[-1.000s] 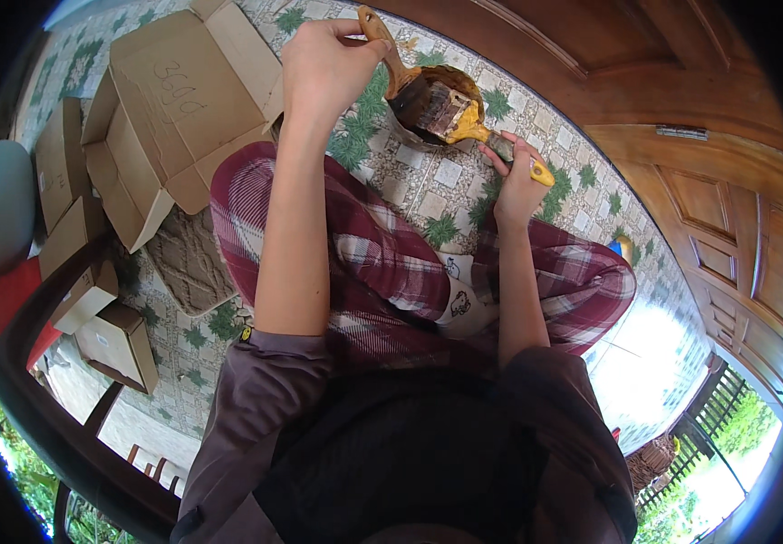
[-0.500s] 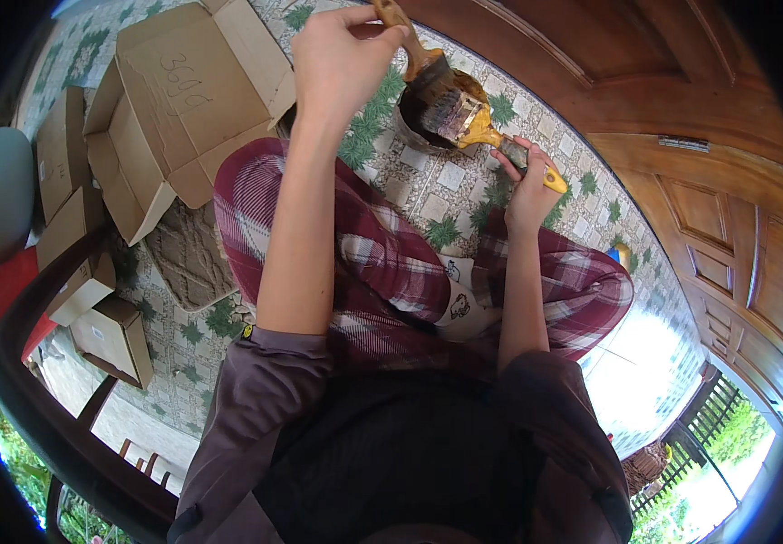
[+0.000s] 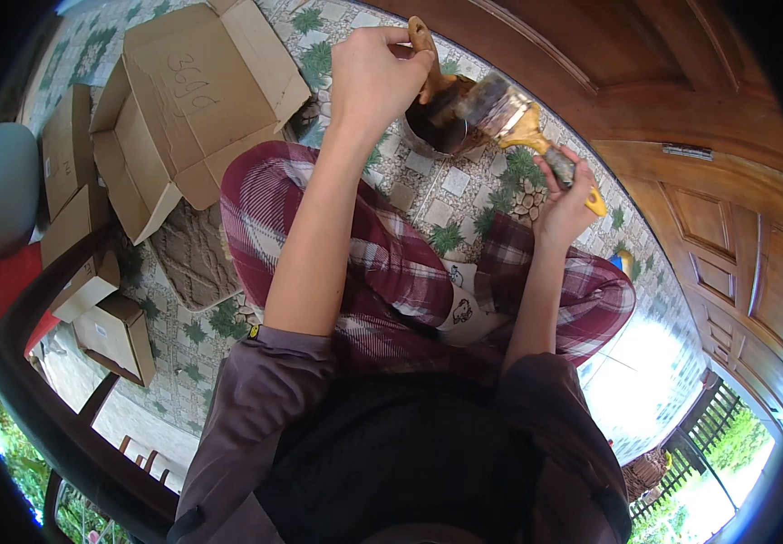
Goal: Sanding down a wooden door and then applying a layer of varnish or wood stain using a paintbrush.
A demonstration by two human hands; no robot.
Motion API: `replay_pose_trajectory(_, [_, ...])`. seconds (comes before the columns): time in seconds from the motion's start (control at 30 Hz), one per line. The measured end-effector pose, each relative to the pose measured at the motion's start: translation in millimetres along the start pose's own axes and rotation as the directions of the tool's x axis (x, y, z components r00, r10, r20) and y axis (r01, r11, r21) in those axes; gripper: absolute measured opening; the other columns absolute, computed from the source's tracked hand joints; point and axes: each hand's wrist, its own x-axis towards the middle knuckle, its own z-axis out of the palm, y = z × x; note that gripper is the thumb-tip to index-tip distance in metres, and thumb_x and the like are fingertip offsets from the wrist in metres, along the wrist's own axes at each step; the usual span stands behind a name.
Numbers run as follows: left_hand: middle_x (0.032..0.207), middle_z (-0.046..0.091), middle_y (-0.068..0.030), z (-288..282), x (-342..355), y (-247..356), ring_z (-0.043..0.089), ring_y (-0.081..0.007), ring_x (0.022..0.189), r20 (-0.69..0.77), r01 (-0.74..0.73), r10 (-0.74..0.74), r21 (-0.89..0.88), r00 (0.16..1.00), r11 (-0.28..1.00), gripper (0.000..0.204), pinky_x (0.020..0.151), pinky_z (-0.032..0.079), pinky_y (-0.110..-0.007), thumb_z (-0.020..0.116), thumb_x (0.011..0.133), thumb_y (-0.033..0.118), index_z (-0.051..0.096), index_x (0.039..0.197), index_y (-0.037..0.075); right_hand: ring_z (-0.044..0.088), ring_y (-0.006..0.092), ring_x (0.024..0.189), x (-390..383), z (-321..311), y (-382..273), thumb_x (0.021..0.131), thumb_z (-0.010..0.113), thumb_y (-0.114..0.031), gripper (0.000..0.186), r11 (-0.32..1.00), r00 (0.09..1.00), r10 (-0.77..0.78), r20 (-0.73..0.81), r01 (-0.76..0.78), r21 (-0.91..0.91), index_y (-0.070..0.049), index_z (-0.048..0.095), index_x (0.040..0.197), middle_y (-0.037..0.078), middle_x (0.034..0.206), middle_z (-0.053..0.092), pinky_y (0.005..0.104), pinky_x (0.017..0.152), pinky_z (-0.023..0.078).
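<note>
My left hand (image 3: 362,80) is closed around the wooden handle of a brush (image 3: 431,83), held upright over the can with its bristles low. In my right hand (image 3: 564,204) is a paintbrush with a yellow handle (image 3: 526,132), its metal band smeared with brown. Its blurred bristles point left and meet or overlap the other brush above the can's right side; whether they touch is hard to tell. Below them a round metal can (image 3: 420,142), dark and stained inside, stands on the floor. The brushes and my left fingers partly cover it.
Beyond the can runs a brown panelled wooden door (image 3: 582,50). Open cardboard boxes (image 3: 188,100) stand at the left, with a brown mat (image 3: 192,254) beside them. A dark curved chair arm (image 3: 24,335) is at lower left. My crossed legs in plaid trousers (image 3: 391,263) lie before the can.
Both hands have shifted to the right. The yellow-handled paintbrush has drawn away from the can's middle to its right side, and the wooden-handled brush has moved right too.
</note>
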Motion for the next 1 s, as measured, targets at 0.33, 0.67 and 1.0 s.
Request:
replay_pose_trajectory(0.33, [0.074, 0.071, -0.0073, 2, 7, -14, 0.065, -0.0072, 0.063, -0.017, 0.189, -0.195, -0.191, 0.981, 0.963, 0.022, 0.061, 0.052, -0.022, 0.072, 0.077, 0.013, 0.073, 0.094, -0.001, 0.068, 0.0339, 0.086, -30, 21, -13, 0.1, 0.045, -0.013, 0.033, 0.982, 0.975, -0.119, 0.19, 0.144, -0.12, 0.016, 0.059, 0.106, 0.028, 0.104, 0.064, 0.0398, 0.078, 0.06])
replay_pose_trajectory(0.67, [0.078, 0.072, -0.014, 12, 15, -34, 0.071, -0.0175, 0.067, -0.017, 0.25, -0.27, -0.329, 0.963, 0.911, 0.027, 0.07, 0.055, -0.028, 0.075, 0.073, 0.018, 0.074, 0.092, 0.0, 0.069, 0.0263, 0.087, -44, 18, -19, 0.099, 0.046, -0.012, 0.031, 0.928, 0.953, -0.198, 0.229, 0.258, -0.269, 0.013, 0.061, 0.108, 0.023, 0.104, 0.067, 0.0341, 0.081, 0.056])
replay_pose_trajectory(1.0, [0.074, 0.07, -0.0107, 18, 11, -20, 0.065, -0.0133, 0.062, 0.062, 0.257, -0.25, -0.304, 0.966, 0.917, 0.021, 0.061, 0.051, -0.025, 0.072, 0.075, 0.013, 0.073, 0.09, -0.002, 0.068, 0.0198, 0.094, -38, 8, 0, 0.096, 0.054, -0.01, 0.023, 0.855, 0.905, -0.376, 0.198, 0.422, -0.302, 0.006, 0.067, 0.105, 0.015, 0.104, 0.071, 0.0296, 0.082, 0.054])
